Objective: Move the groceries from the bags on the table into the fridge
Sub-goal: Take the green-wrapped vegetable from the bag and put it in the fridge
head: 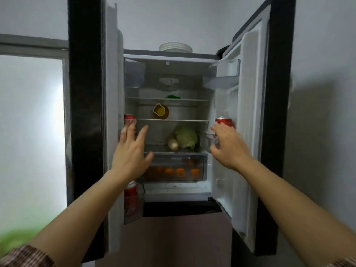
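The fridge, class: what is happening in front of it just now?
A person stands at the open fridge, both doors swung wide. The left hand is spread open next to a red can in the left door rack. The right hand reaches toward another red can in the right door rack; whether its fingers grip it cannot be told. Inside, a cabbage sits on a lower shelf, oranges fill the drawer, and a third can stands low in the left door.

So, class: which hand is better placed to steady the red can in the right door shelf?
Right. The right hand is open beside that red soda can in the right door; the left hand is across by the left door.
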A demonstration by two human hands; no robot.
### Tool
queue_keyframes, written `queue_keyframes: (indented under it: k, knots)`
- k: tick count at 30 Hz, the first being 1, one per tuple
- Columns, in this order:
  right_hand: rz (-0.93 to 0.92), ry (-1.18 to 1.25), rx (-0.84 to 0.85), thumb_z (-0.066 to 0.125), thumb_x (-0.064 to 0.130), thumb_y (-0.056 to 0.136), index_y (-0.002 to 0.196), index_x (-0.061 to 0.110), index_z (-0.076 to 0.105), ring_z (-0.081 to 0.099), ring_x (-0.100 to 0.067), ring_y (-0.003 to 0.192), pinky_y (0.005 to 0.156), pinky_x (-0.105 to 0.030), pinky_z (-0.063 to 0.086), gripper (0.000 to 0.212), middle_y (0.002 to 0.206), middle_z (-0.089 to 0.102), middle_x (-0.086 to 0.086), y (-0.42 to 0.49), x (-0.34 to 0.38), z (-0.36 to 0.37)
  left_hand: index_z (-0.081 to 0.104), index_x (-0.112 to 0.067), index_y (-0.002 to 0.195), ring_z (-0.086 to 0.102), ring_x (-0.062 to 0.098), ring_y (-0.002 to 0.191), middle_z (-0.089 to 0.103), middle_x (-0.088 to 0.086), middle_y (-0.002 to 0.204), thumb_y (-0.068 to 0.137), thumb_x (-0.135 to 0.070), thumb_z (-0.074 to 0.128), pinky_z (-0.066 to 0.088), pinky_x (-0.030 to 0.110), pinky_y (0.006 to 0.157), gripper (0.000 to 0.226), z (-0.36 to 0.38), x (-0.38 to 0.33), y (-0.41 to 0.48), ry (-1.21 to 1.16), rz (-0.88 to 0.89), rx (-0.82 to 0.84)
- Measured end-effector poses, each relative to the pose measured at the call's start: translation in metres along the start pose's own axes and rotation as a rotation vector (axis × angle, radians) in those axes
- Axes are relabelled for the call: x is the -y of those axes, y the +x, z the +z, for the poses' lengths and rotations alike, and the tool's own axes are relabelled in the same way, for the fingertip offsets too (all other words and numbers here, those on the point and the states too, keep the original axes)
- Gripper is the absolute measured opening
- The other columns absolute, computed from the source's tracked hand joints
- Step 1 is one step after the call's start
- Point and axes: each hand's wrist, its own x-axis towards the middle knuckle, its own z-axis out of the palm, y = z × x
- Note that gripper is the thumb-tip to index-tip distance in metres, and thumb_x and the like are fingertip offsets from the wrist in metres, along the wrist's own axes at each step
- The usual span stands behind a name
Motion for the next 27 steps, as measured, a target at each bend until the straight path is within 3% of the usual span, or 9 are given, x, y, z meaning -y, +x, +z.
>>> queue_keyframes:
  k: [2, 5, 7, 9, 11, 13, 18, 24, 27]
  knots:
    - [0.006, -0.108, -0.168, 0.061, 0.028, 0.088, 0.148, 0.015, 0.03, 0.017, -0.022, 0.147, 0.117, -0.038, 0.008, 0.068, 0.157, 0.027, -0.007, 0.0, -0.009, -0.008, 0.024, -0.015, 0.149, 0.003, 0.032, 0.145, 0.011, 0.016, 0.157, 0.085, -0.024, 0.064, 0.026, 0.052, 0.114, 0.076, 0.006, -0.001, 0.001, 0.017, 0.136, -0.176]
    - [0.147, -0.203, -0.286, 0.059, 0.036, 0.088, 0.153, 0.015, 0.015, -0.002, -0.026, 0.149, 0.118, -0.045, -0.001, 0.081, 0.162, 0.005, -0.01, -0.002, -0.024, -0.021, 0.026, -0.009, 0.148, 0.007, 0.036, 0.144, 0.014, 0.022, 0.155, 0.081, -0.021, 0.066, 0.01, 0.05, 0.118, 0.08, 0.018, -0.004, 0.006, 0.132, 0.217, -0.356]
    - [0.27, -0.189, -0.268, 0.058, 0.042, 0.088, 0.154, 0.018, 0.001, -0.011, -0.029, 0.148, 0.118, -0.049, -0.002, 0.09, 0.161, -0.01, -0.011, -0.006, -0.032, -0.023, 0.006, -0.012, 0.153, -0.004, 0.036, 0.145, -0.001, 0.022, 0.157, 0.083, -0.032, 0.064, -0.004, 0.047, 0.117, 0.093, 0.02, -0.006, 0.011, 0.092, 0.038, -0.408]
    - [0.362, -0.099, -0.198, 0.057, 0.048, 0.089, 0.153, 0.021, -0.008, -0.007, -0.033, 0.148, 0.119, -0.051, 0.005, 0.095, 0.16, -0.015, -0.013, -0.01, -0.035, -0.021, -0.011, -0.016, 0.152, -0.014, 0.038, 0.145, -0.015, 0.022, 0.157, 0.085, -0.047, 0.061, -0.011, 0.049, 0.114, 0.103, 0.023, -0.005, 0.016, 0.027, -0.205, -0.412]
    - [0.4, 0.017, -0.132, 0.056, 0.052, 0.09, 0.152, 0.024, -0.012, 0.006, -0.036, 0.147, 0.118, -0.05, 0.019, 0.096, 0.161, -0.011, -0.014, -0.012, -0.033, -0.017, -0.017, -0.016, 0.15, -0.013, 0.04, 0.144, -0.014, 0.024, 0.156, 0.086, -0.053, 0.057, -0.006, 0.056, 0.113, 0.105, 0.03, -0.004, 0.02, -0.06, -0.399, -0.34]
    - [0.375, 0.032, -0.12, 0.055, 0.052, 0.091, 0.152, 0.024, -0.012, 0.01, -0.035, 0.147, 0.116, -0.047, 0.019, 0.095, 0.161, -0.008, -0.015, -0.011, -0.028, -0.012, -0.019, -0.014, 0.149, -0.004, 0.04, 0.146, -0.007, 0.022, 0.158, 0.088, -0.049, 0.057, 0.001, 0.063, 0.113, 0.104, 0.042, -0.005, 0.022, -0.134, -0.46, -0.24]
    - [0.318, -0.036, -0.142, 0.054, 0.051, 0.091, 0.152, 0.021, -0.011, 0.009, -0.032, 0.148, 0.118, -0.045, 0.015, 0.094, 0.161, -0.002, -0.016, -0.006, -0.012, -0.001, -0.026, -0.013, 0.146, -0.014, 0.028, 0.147, -0.021, 0.006, 0.159, 0.089, -0.023, 0.06, -0.004, 0.06, 0.112, 0.103, 0.074, 0.003, 0.017, -0.009, -0.256, -0.133]
    - [0.248, -0.087, -0.136, 0.062, 0.045, 0.089, 0.152, 0.014, -0.013, 0.015, -0.03, 0.147, 0.119, -0.042, 0.018, 0.102, 0.161, 0.005, -0.015, 0.003, 0.005, 0.013, -0.024, -0.012, 0.147, -0.026, 0.031, 0.143, -0.023, 0.005, 0.158, 0.091, -0.018, 0.054, -0.004, 0.061, 0.112, 0.097, 0.091, 0.002, 0.038, 0.217, -0.103, 0.064]
    - [0.193, -0.128, -0.12, 0.062, 0.042, 0.09, 0.152, 0.011, -0.011, 0.018, -0.027, 0.147, 0.119, -0.044, 0.021, 0.101, 0.161, 0.008, -0.011, 0.008, 0.013, 0.022, -0.02, -0.013, 0.149, -0.028, 0.031, 0.142, -0.023, 0.004, 0.158, 0.093, -0.017, 0.05, -0.004, 0.058, 0.113, 0.089, 0.107, 0.004, 0.051, 0.222, -0.038, 0.188]
